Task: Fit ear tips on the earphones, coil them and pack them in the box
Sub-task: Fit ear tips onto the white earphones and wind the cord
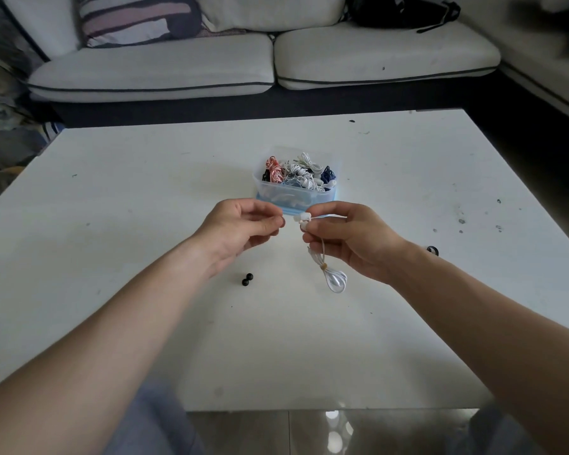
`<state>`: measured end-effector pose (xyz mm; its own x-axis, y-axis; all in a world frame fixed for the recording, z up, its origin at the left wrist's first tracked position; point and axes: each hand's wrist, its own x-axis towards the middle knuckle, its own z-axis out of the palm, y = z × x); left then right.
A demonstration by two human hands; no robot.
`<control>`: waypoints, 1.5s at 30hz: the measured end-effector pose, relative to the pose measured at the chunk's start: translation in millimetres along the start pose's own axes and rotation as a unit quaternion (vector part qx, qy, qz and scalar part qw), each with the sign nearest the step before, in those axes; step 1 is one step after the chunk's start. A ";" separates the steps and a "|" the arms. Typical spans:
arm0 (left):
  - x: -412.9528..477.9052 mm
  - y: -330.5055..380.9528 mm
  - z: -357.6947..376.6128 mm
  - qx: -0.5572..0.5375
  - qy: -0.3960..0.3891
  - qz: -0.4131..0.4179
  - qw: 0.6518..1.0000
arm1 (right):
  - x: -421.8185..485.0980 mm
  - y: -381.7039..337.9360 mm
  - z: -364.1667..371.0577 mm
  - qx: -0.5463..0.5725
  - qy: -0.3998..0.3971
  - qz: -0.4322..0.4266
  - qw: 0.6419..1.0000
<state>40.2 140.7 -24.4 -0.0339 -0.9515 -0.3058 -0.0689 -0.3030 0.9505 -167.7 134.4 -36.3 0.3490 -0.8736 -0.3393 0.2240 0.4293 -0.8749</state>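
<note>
White earbud (302, 218) pinched in right hand (352, 239) fingers; left hand (240, 228) fingertips together, whether on a tip unclear. Best to steady the earbud and press squarely onto its nozzle.

The white earphones (334, 280) are pinched at the earbud end by the right hand (349, 239), with the bud pointing left. Their thin cable hangs below the fingers as a narrow gathered loop, cinched partway down by a small tan band. Two round black ear tips (247, 279) lie touching each other on the desk (112, 198), left of the hanging loop. Beyond the earbud stands the box (294, 192), a translucent open tub with a blue base, filled with coiled earphones in red-and-white, white, pale blue and navy.
</note>
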 end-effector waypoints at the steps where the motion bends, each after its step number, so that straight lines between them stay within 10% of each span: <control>1: -2.1 0.8 1.7 -0.015 -0.005 -0.005 1.000 | -0.4 0.1 1.1 -0.004 0.003 -0.004 1.000; 13: -8.6 6.1 4.9 -0.181 -0.069 -0.018 0.981 | -1.6 -0.7 6.2 -0.002 -0.005 -0.059 0.998; 45: -9.5 4.7 12.1 -0.162 -0.076 0.005 0.984 | 3.1 2.7 0.1 -0.013 -0.079 -0.082 0.993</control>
<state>28.1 149.0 -17.7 -0.1833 -0.9429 -0.2780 0.2522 -0.3184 0.9138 -165.9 132.9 -39.7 0.4484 -0.8835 -0.1357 0.2664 0.2770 -0.9232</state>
